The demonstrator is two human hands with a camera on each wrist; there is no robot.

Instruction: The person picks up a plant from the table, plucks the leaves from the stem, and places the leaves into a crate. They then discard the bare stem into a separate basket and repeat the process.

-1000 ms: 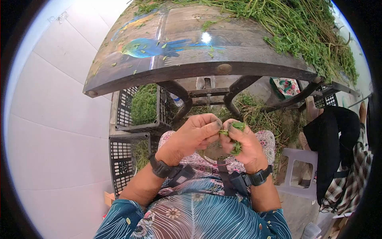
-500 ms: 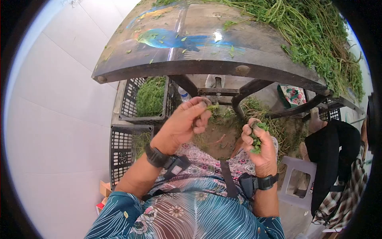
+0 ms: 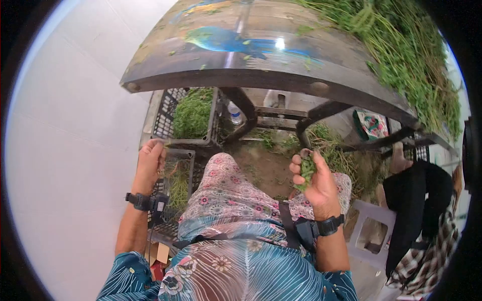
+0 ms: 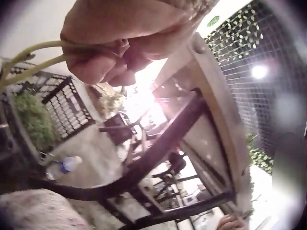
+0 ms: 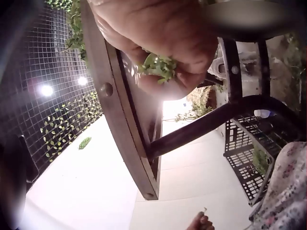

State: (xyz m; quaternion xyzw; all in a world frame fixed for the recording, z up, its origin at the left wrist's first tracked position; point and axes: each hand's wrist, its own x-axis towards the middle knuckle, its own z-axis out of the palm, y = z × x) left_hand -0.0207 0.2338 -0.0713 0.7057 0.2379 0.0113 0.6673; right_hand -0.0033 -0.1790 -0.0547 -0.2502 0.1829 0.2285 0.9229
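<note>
My left hand is out at the left, beside the lower black crate, which holds some thin stems. Between its fingers it pinches bare green stems, which stick out past the fingertips in the left wrist view. Over my right knee, my right hand grips a small bunch of green leaves in its curled fingers. The leaves also peek out of that hand in the right wrist view.
A wooden table with a painted bird bears a large heap of greens. Beneath its left side, an upper black crate is full of greens. More stems litter the floor. A pale stool and a person's dark-clad leg are at right.
My hands were together at the leaves, then parted. The left hand has swung left to the lower crate with stems. The right hand keeps the leaves and has shifted little.
</note>
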